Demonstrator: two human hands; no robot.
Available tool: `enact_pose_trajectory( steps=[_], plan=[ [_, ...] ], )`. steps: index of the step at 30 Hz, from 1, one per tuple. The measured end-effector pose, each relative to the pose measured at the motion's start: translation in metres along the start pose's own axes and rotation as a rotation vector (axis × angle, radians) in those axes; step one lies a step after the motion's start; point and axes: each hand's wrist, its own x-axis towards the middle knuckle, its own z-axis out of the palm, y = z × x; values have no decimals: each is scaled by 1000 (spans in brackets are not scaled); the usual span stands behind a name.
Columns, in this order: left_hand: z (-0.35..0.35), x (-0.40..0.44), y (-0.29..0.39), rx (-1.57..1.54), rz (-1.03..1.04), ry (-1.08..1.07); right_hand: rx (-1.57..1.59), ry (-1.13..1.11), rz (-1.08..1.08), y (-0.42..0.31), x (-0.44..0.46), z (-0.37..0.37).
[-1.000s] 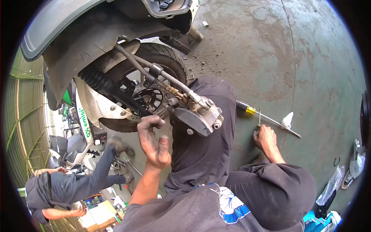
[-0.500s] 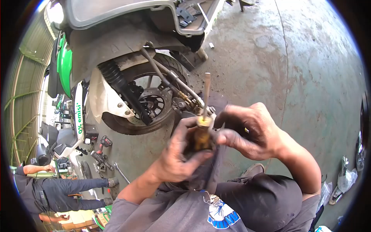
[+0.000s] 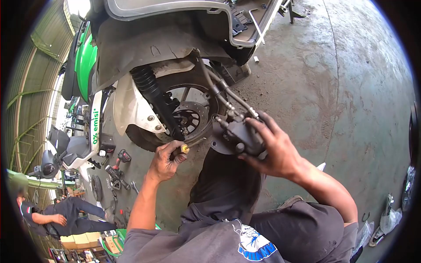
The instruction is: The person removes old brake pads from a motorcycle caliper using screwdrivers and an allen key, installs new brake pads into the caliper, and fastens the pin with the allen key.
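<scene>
My left hand [image 3: 163,163] is closed around a screwdriver [image 3: 185,149] with a yellow handle. Its shaft points right, towards the brake caliper [image 3: 240,135], and the tip appears just short of it. The dark caliper is gripped in my right hand [image 3: 283,151], fingers over its right side and thumb beneath. Two brake hoses [image 3: 225,93] run from the caliper up to the motorbike. Behind, the wheel [image 3: 215,83] with its brake disc [image 3: 193,115] stands beside a black shock absorber [image 3: 157,101] and a white fender [image 3: 131,107].
The bike's open compartment [image 3: 175,9] overhangs the wheel, with parts on a ledge [image 3: 245,30] at its right. A cordless power tool [image 3: 115,172] lies on the floor at left. Another person [image 3: 66,215] is at lower left. Plastic-wrapped parts [image 3: 388,219] lie at right.
My left hand has moved left and down with the screwdriver, whose shaft swung from upright to pointing right. My right hand has come onto the caliper, which is now in clear view.
</scene>
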Motion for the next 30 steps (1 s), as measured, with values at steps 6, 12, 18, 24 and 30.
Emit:
enact_pose_trajectory(
  steps=[6, 12, 18, 24, 30],
  plan=[
    [-34, 44, 31, 51, 164, -185, 833, -22, 242, 15, 10, -12],
    [-61, 65, 39, 90, 340, -217, 1071, -58, 287, 22, 14, -18],
    [-51, 65, 44, 110, 339, -223, 1174, 46, 330, 37, 7, -20],
    [53, 55, 35, -363, 469, -94, 983, 131, 292, 62, 5, -60],
    [123, 98, 99, -270, 859, -394, 780, -8, 299, 84, 31, -114]
  ],
)
